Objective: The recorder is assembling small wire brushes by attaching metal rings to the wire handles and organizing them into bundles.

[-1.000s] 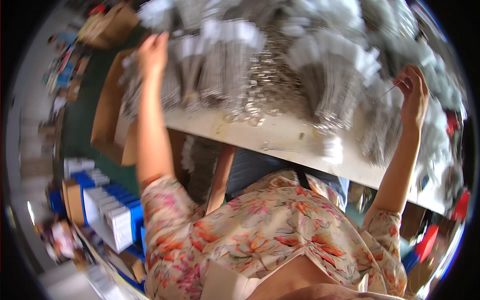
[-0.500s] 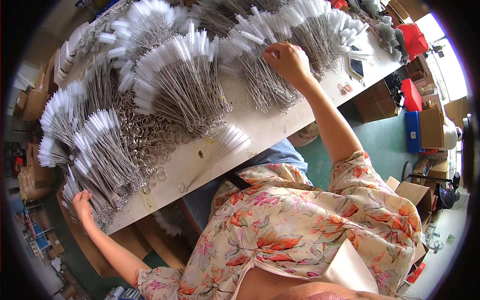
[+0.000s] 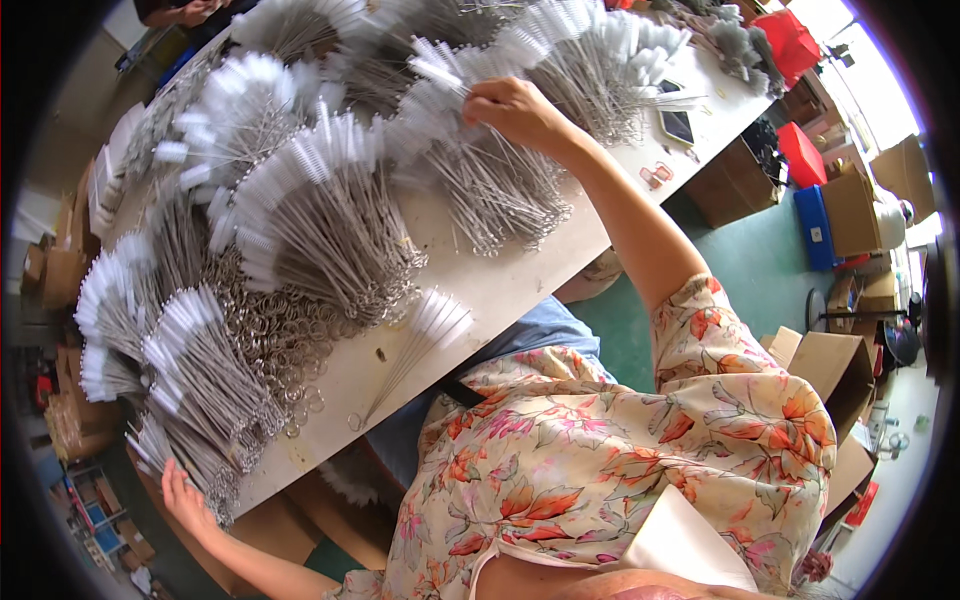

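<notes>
My right hand (image 3: 515,112) reaches across the table to a pile of thin wire-handled brushes (image 3: 490,190) with white bristle heads. Its fingers are closed on a few brushes (image 3: 437,68) whose heads point up and left; the exact number is hidden. At the near left corner, my left hand (image 3: 190,503) has its fingers stretched out and apart beside a small bundle of brushes (image 3: 185,462), touching or nearly touching it. A small fan of brushes (image 3: 425,330) lies on the table near my body, a metal ring (image 3: 355,422) at its handle end.
Loose metal rings (image 3: 290,345) heap between brush stacks on the white table (image 3: 450,250). Large brush piles (image 3: 340,210) cover its middle and far side. A phone (image 3: 676,125) lies at the right. Cardboard boxes (image 3: 735,190) stand beyond the edge. Another person's hands (image 3: 195,12) show at far left.
The view has shifted, so the table sits lower and further left. My right hand has moved left and farther over the pile. My left fingers have straightened. Another person's hands have come into view.
</notes>
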The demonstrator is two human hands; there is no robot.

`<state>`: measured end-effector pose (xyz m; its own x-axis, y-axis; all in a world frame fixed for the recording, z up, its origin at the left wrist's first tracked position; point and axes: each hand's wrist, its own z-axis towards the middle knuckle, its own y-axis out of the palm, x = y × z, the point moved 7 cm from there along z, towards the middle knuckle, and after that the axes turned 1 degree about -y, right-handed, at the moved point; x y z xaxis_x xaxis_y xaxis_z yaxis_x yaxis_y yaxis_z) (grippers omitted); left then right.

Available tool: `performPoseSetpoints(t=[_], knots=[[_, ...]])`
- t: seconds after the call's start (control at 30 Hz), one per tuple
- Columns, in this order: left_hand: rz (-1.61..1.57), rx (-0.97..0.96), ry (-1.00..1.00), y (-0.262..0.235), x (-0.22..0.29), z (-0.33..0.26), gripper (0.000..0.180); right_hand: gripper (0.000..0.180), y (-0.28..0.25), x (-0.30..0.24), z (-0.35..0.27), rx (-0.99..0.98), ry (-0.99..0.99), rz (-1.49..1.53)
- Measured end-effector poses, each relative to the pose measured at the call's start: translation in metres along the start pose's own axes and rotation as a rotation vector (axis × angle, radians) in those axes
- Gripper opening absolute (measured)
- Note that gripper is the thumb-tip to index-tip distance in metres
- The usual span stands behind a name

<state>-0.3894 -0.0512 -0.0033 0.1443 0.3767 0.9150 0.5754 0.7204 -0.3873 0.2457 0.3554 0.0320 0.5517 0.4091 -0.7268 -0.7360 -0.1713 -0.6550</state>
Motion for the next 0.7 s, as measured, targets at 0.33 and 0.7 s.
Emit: performPoseSetpoints(t=[0.33, 0.7], knots=[[-0.188, 0.033, 0.079, 0.046, 0.044, -0.05, 0.038, 0.023, -0.185, 0.083, 0.002, 0.44, 0.154, 0.31], [-0.276, -0.086, 0.026, 0.111, 0.054, -0.081, 0.037, 0.051, -0.178, 0.206, -0.137, 0.496, 0.77, -0.345]])
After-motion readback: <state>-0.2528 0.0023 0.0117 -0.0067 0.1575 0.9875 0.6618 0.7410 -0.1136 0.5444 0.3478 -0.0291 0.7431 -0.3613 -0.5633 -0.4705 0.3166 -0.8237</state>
